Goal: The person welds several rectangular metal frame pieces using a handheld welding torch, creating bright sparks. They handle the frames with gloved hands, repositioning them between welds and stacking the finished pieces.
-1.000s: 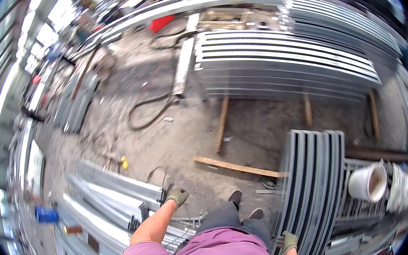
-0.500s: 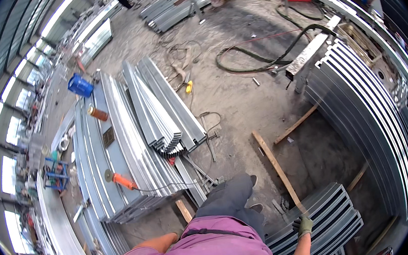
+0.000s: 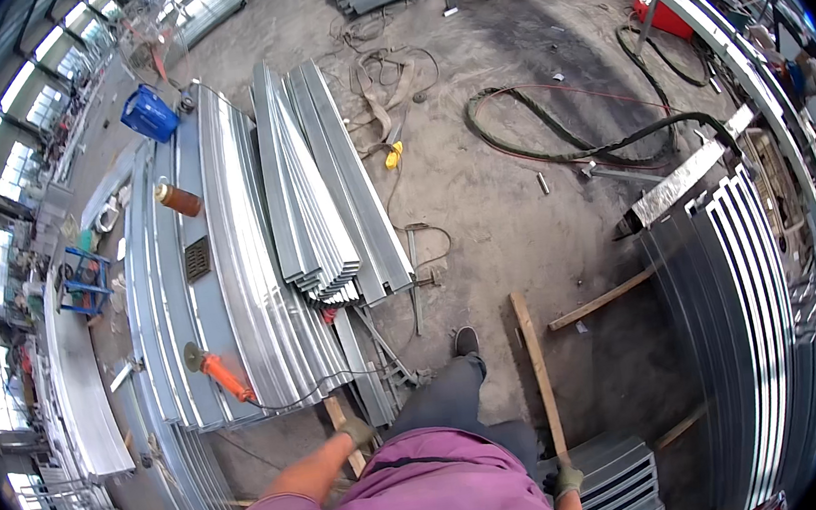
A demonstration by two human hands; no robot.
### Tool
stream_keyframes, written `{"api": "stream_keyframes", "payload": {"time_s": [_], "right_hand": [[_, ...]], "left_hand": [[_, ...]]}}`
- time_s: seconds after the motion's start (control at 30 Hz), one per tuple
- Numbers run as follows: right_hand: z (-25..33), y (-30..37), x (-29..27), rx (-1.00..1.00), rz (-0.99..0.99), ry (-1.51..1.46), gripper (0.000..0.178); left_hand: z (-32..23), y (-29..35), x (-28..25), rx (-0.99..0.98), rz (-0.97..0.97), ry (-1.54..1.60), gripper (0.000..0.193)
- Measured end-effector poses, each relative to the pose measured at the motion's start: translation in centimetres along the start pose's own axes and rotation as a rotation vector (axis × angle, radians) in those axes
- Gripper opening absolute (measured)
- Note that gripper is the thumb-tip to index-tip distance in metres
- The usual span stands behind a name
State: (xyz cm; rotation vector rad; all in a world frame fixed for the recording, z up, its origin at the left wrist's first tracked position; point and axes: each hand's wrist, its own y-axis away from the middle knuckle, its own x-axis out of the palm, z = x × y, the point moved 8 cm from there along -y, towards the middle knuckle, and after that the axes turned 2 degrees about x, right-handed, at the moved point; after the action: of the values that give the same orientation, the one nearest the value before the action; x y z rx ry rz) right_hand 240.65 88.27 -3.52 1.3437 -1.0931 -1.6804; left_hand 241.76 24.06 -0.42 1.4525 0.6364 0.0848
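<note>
My left hand (image 3: 356,432), in a greenish work glove, hangs beside my hip, over a short wooden batten (image 3: 339,414) on the floor. Its fingers are too small and foreshortened to read. My right hand (image 3: 567,481), gloved alike, is low at my other side, nearest the left edge of a short stack of grey metal channels (image 3: 611,489). Whether it touches the stack cannot be made out, and its fingers are partly hidden. A long wooden batten (image 3: 537,371) runs along the floor toward that hand. One dark shoe (image 3: 466,341) is forward on the floor.
At the left, an orange angle grinder (image 3: 226,376) and a brown cylinder (image 3: 178,200) lie on stacked metal profiles (image 3: 254,273). A blue bin (image 3: 148,113) stands beyond. Dark hoses (image 3: 556,142) loop across the floor. Long dark channels (image 3: 715,341) are stacked at the right.
My view has shifted, and one foot is farther forward. My left hand has come into sight beside my hip. My right hand now appears at the short stack's left edge, closer to my body.
</note>
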Motion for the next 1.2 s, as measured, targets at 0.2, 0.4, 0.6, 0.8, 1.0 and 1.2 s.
{"api": "stream_keyframes", "payload": {"time_s": [0.2, 0.4, 0.6, 0.8, 1.0, 1.2], "right_hand": [[29.4, 12.0, -0.9, -0.994, -0.702, 0.257, 0.072], [53.3, 18.9, 6.1, -1.183, -0.174, -0.256, 0.021], [58.5, 8.1, 29.2, -0.444, 0.374, 0.154, 0.020], [69.5, 0.4, 44.1, -0.690, 0.440, 0.749, 0.028], [76.2, 7.0, 48.4, -0.412, 0.493, 0.874, 0.030], [72.7, 7.4, 51.9, -0.320, 0.457, 0.928, 0.027]], "left_hand": [[-3.0, -2.8, -18.8, -0.066, -0.311, 0.965, 0.036], [-6.0, -7.7, -24.7, 0.036, -0.424, 1.244, 0.050], [-8.0, -1.1, -24.6, -0.206, -0.508, 1.205, 0.038], [-8.6, 1.3, -2.9, -0.939, -0.193, 1.315, 0.026], [-19.3, 0.7, -15.5, -1.049, -0.413, 2.105, 0.036], [-19.7, -12.9, -22.5, -0.955, -0.277, 2.373, 0.046]]}}
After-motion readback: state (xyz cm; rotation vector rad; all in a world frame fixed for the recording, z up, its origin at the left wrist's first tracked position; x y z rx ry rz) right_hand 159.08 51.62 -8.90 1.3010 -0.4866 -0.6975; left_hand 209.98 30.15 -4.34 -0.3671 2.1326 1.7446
